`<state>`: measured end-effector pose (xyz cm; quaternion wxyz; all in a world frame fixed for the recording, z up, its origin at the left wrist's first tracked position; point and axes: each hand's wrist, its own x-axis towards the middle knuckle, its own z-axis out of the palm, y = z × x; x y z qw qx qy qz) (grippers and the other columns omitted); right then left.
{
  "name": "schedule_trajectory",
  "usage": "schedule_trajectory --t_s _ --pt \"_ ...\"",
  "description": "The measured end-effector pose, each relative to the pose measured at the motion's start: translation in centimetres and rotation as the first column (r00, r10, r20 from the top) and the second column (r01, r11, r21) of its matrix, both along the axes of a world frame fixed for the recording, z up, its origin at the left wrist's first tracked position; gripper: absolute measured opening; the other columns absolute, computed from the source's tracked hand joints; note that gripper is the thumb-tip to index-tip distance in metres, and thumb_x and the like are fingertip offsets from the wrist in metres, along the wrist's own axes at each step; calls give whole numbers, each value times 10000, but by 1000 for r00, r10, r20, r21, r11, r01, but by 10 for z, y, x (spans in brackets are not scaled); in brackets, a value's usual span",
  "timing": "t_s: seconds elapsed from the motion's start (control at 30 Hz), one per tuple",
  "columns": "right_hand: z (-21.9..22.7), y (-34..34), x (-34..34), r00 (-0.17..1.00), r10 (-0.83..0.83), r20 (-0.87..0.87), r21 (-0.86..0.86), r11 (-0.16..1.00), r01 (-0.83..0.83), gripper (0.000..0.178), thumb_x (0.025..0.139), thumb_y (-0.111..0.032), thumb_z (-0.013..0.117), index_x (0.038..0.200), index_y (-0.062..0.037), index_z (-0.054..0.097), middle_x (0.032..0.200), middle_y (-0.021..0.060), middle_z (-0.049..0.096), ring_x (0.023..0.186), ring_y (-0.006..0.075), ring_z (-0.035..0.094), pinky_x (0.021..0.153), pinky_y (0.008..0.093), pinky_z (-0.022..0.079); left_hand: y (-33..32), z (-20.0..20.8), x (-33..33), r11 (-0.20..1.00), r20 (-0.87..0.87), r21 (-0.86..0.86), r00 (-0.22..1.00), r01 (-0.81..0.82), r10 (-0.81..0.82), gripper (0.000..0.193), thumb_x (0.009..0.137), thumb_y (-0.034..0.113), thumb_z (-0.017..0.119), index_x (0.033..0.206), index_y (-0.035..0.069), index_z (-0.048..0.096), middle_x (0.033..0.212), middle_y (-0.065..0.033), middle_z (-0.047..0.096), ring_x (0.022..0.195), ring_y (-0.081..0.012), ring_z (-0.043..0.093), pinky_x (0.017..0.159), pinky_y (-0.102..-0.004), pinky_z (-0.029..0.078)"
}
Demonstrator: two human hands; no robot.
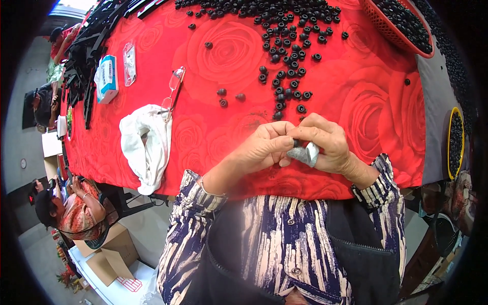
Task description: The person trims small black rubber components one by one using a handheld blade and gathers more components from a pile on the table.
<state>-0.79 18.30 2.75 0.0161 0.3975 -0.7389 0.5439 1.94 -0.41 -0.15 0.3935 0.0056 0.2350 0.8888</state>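
My two hands meet over the near edge of the red rose-patterned tablecloth [223, 51]. My left hand [267, 145] is closed, its thumb and fingertips pinching a small black round part [296, 143] that is mostly hidden. My right hand [328, 145] curls around a small grey-and-white piece [304, 154], which looks like a folded cloth scrap; its fingertips touch the left ones at the black part. Just beyond the hands a trail of loose black round parts [280, 90], many with a hole in the end, leads back to a large heap [284, 12].
A red plastic basket [424, 51] full of black parts stands at the far right; a yellow-rimmed basket [451, 168] is at the right edge. Leftward lie a white cloth [133, 140], eyeglasses [176, 80], a clear case [129, 63], a tissue box [107, 81] and black strips [86, 66]. Other people sit at left.
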Motion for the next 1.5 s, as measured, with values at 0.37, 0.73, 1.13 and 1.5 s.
schedule_trajectory --t_s 0.37,0.73,1.13,1.5 --pt "0 3 -8 960 43 278 -28 999 -37 356 716 -111 766 1031 -2 641 876 76 554 789 153 549 677 259 434 -5 -6 -3 999 53 -34 998 -31 32 193 883 120 606 1037 12 562 820 -45 592 626 -89 551 499 -232 460" --pt "1 6 -11 970 107 220 -39 994 -101 283 706 -98 772 950 -11 657 812 71 561 689 128 546 589 251 427 -9 5 -4 995 -3 -102 1000 -23 23 269 873 146 619 1052 -51 580 791 -78 608 575 -103 553 494 -227 462" --pt "-6 3 -9 982 -67 -176 10 997 70 327 710 -29 715 1023 15 631 753 113 559 596 225 566 501 315 447 -2 10 -1 962 -91 -206 982 -182 167 191 919 113 554 1052 -23 561 831 -53 602 671 -89 579 542 -224 496" --pt "2 11 -17 969 -45 242 90 996 24 320 830 -88 587 1124 10 507 900 130 533 780 239 557 676 299 449 -4 7 -1 906 -251 -290 938 -308 238 185 924 95 537 1079 -5 542 872 -74 583 700 -105 550 543 -233 499"
